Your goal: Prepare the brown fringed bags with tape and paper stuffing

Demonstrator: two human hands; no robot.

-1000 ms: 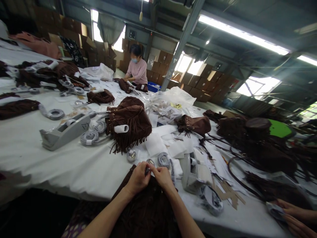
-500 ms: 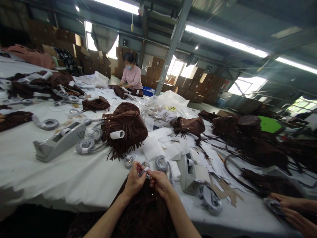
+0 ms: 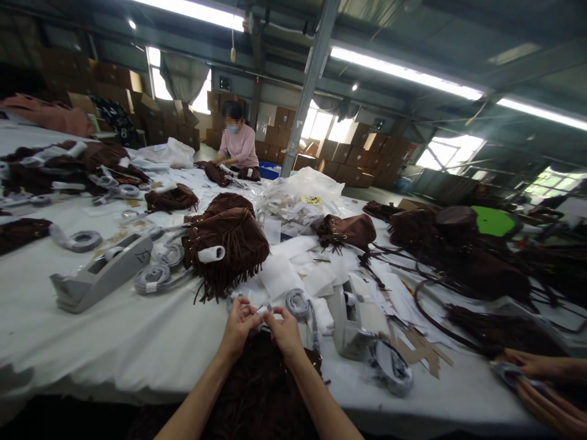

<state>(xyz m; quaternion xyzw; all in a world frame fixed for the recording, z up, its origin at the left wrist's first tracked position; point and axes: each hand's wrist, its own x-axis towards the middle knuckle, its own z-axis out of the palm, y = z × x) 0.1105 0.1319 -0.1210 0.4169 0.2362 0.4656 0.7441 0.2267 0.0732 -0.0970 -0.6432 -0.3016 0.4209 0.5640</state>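
Head view: white wrap (image 3: pixel 263 310) between fingertips (image 3: pixel 277 316); fringed brown bag (image 3: pixel 259 379)

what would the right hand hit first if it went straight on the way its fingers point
Most likely the small white piece at its fingertips: the right hand points forward and to the left, with the left hand just past that piece, though depth there is hard to judge.

The single head-worn camera looked forward and down, tilted sideways, over the wearer's bare left hand (image 3: pixel 238 328) and bare right hand (image 3: pixel 285 333), close below, across a white cloth-covered table (image 3: pixel 151 342).
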